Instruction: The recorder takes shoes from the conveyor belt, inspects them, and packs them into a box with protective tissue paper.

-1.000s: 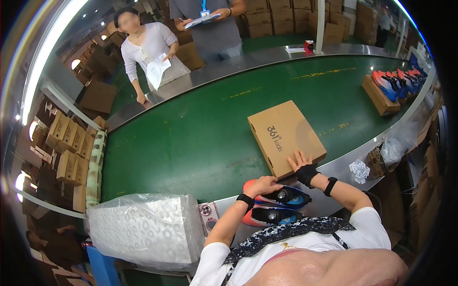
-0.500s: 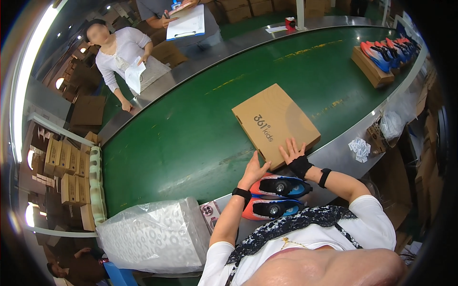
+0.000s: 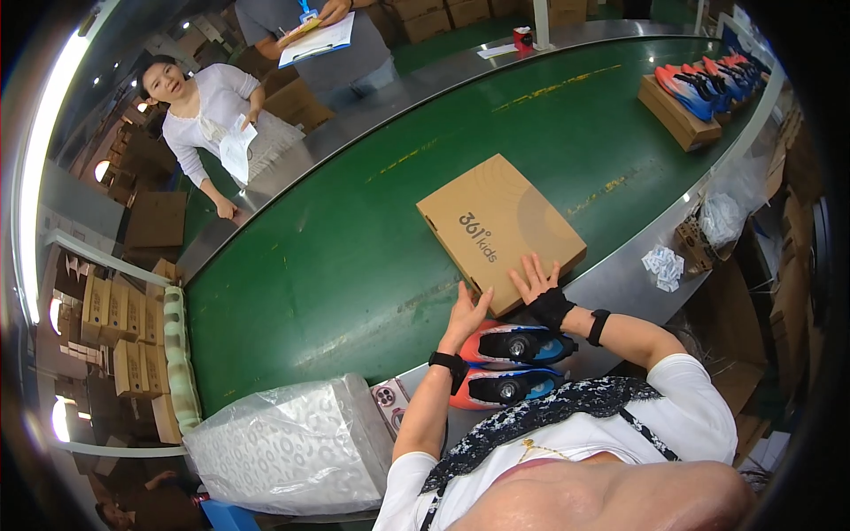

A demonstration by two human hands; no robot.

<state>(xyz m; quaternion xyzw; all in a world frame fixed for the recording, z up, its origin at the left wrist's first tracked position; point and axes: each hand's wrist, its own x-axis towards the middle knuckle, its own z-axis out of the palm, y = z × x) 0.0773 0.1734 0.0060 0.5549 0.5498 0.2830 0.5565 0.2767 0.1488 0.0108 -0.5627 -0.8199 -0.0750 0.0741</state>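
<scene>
A closed brown cardboard shoebox lies on the green conveyor belt in front of me. My left hand touches its near left corner, thumb and fingers apart. On the lid's near edge rests my right hand, fingers spread, with a black wrap around the palm and wrist. Neither hand grips the box. Close to my body, below the hands, a pair of red, blue and black sneakers sits side by side on the metal edge, with something rounded and shiny inside each opening.
A plastic-wrapped stack of patterned paper lies at the left, beside a phone. White sachets sit on the right ledge. More sneakers stand on a box far right. Two people stand across the green belt, holding papers.
The view has shifted slightly. Both my hands stay at the shoebox in nearly the same pose. Across the belt, the person with the clipboard has lowered it a little.
</scene>
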